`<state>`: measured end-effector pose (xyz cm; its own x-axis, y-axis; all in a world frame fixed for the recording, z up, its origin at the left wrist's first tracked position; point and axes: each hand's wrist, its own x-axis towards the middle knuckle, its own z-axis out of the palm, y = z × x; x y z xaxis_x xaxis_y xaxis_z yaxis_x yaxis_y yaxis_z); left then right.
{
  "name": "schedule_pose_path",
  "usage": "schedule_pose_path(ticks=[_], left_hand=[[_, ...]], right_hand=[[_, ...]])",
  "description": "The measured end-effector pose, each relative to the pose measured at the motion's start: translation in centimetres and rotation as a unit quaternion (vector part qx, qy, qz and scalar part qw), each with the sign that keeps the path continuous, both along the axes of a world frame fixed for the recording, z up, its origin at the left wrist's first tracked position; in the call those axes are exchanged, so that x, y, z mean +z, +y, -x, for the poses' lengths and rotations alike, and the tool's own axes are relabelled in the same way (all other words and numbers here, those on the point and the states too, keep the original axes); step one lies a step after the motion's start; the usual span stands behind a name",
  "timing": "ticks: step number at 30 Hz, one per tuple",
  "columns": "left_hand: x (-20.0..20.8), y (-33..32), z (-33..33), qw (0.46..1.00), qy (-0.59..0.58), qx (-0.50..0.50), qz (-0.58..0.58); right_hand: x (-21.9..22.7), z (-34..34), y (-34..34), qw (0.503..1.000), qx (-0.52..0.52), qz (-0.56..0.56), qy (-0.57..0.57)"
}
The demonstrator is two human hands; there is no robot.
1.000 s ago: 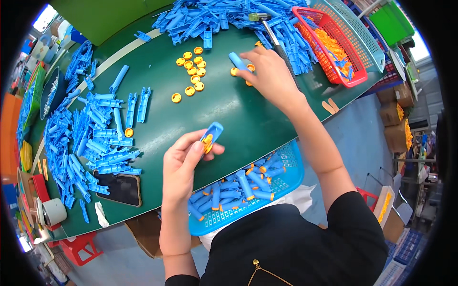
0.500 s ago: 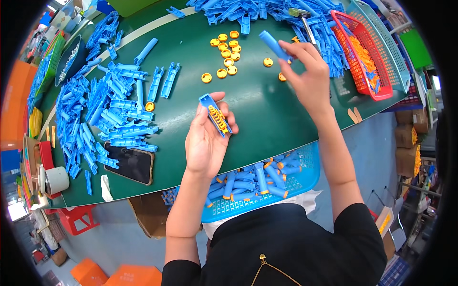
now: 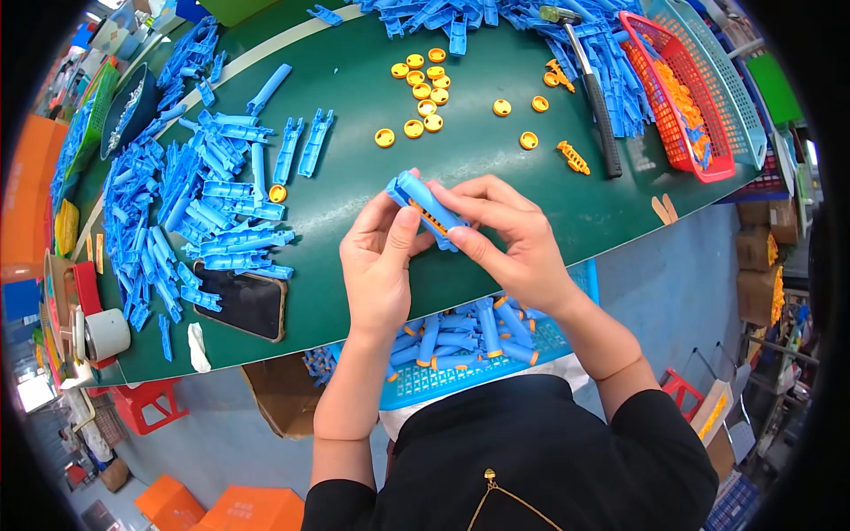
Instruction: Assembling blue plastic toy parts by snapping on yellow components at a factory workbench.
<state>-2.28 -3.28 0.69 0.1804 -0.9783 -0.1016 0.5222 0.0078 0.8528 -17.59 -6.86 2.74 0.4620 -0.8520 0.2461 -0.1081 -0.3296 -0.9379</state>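
My left hand [image 3: 379, 265] is closed around a blue plastic half shell [image 3: 398, 190] with an orange ribbed insert [image 3: 428, 219] inside it. My right hand [image 3: 513, 234] grips a second blue half shell [image 3: 423, 198] by its near end. This one lies over the first at a slant, and the orange insert shows in the gap between them. Beyond my hands, several round yellow caps [image 3: 433, 122] are scattered on the green table [image 3: 336, 212]. A loose orange insert [image 3: 574, 157] lies to the right.
Piles of blue half shells [image 3: 217, 217] cover the left side, beside a black phone [image 3: 243, 305]. A hammer [image 3: 602, 106] lies at the right near a red basket [image 3: 713, 168] of orange parts. Below the table edge, a blue basket [image 3: 425, 387] holds blue tubes with orange ends.
My right hand has come left and down from the far right with its blue half shell, which now meets the one in my left hand. My left fingers have closed further.
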Motion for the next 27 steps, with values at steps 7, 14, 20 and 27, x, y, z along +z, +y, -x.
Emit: schedule_pose_path(ticks=[7, 14, 20, 27], left_hand=[[0.0, 0.3, -0.4, 0.999, -0.033, -0.018, -0.019], [0.3, 0.4, -0.3, 1.0, -0.01, -0.012, -0.002], [0.1, 0.3, -1.1, 0.999, -0.002, -0.047, -0.016], [-0.7, 0.4, -0.6, 0.983, 0.156, 0.001, 0.095]], right_hand=[[-0.5, 0.1, -0.1, 1.0, 0.026, -0.01, -0.004], [-0.2, -0.1, 0.2, 0.995, 0.017, -0.069, -0.064], [0.0, 0.1, -0.2, 0.998, 0.056, -0.013, -0.003], [-0.4, -0.7, 0.6, 0.991, -0.007, -0.097, -0.097]])
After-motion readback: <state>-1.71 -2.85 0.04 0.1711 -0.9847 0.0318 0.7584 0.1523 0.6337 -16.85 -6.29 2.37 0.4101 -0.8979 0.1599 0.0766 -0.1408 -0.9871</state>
